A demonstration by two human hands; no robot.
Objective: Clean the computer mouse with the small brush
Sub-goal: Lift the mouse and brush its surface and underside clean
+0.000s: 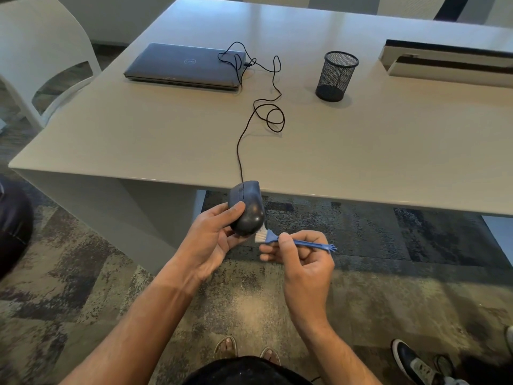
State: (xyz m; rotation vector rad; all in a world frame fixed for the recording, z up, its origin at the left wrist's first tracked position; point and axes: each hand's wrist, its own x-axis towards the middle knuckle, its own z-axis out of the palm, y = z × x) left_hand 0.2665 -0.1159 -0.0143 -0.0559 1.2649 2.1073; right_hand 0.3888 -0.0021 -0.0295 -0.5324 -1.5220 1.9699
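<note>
The left hand [213, 237] is cradling the dark rounded plastic computer mouse [246, 209] just off the near edge of the pale bench [138, 134], its fingers curling round the shell and the thumb pressing on top. The right hand [302, 262] is pinching the small blue plastic brush [280, 239] by its thin handle, white bristles touching the mouse's lower end.
</note>
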